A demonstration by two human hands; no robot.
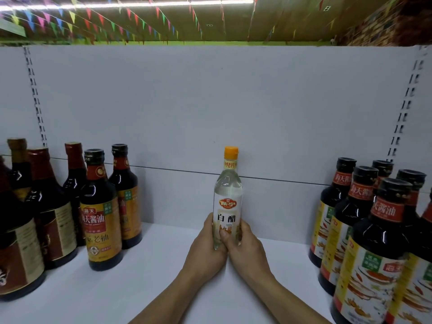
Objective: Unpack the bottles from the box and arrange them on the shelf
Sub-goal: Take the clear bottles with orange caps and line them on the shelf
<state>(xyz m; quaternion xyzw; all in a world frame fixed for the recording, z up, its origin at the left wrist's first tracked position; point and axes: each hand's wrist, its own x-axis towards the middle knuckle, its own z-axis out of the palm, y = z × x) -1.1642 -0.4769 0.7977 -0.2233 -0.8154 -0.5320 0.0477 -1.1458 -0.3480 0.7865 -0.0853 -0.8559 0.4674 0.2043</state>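
Left hand (pixel 205 246) and right hand (pixel 245 247) clasp white vinegar bottle (pixel 228 197) at base; upright, orange cap up.

White shelf (pixel 152 277) with dark bottles (pixel 100 218)

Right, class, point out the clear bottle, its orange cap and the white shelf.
clear bottle (pixel 228 190): head view, on the see-through body above the label.
orange cap (pixel 231 152): head view, on the cap's front side.
white shelf (pixel 152 277): head view, on bare board, left of centre.
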